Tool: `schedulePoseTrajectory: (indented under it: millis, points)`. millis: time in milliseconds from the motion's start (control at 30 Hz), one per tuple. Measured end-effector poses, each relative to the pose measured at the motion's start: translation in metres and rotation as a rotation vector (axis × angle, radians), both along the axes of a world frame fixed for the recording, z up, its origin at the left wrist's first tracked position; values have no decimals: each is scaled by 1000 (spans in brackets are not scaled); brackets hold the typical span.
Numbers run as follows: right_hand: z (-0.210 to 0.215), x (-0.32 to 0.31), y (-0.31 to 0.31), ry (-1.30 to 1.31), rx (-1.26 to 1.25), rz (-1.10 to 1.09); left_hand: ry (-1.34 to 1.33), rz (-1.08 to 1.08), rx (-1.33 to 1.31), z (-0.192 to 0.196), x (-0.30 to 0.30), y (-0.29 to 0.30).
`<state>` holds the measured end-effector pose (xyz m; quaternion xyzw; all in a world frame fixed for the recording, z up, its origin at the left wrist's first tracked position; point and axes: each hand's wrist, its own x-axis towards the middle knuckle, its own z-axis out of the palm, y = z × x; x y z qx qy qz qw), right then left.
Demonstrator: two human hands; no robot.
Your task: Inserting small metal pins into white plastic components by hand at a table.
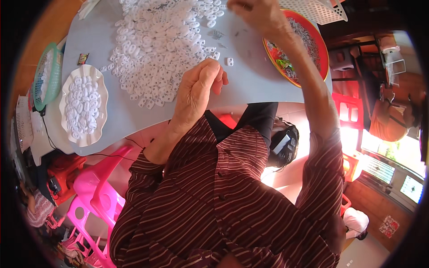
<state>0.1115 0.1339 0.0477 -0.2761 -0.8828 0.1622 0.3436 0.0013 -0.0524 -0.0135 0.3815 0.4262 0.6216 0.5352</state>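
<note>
My left hand (199, 88) is curled closed above the table's near edge, at the lower right of a broad heap of small white plastic pieces (154, 49) with holes in them. Whatever its fingers may hold is hidden. Over the far part of the table, my right hand (261, 18) reaches left past the red round tray (267, 47); the picture's top edge cuts off its fingers. Small grey metal pieces (308, 38) fill that tray, along with a green wrapper (284, 64). Between my hands, one white piece (229, 61) and a few metal bits (217, 34) lie on the table.
On the grey table (250, 87), a scalloped white dish (103, 105) holds more white pieces at the left. A green basket (56, 85) stands beyond it, near a small dark packet (83, 59). A white perforated basket (333, 11) is at the far right. Pink chairs (100, 192) stand at lower left.
</note>
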Motion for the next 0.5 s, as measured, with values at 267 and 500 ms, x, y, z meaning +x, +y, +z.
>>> schedulePoseTrajectory:
  millis: [267, 500]
  points:
    - [-26, 0, -6, -432, 48, 149, 88, -18, 32, -6, 4, -4]
    - [-37, -11, -17, -559, 234, -25, 177, -6, 22, -3, 7, -8]
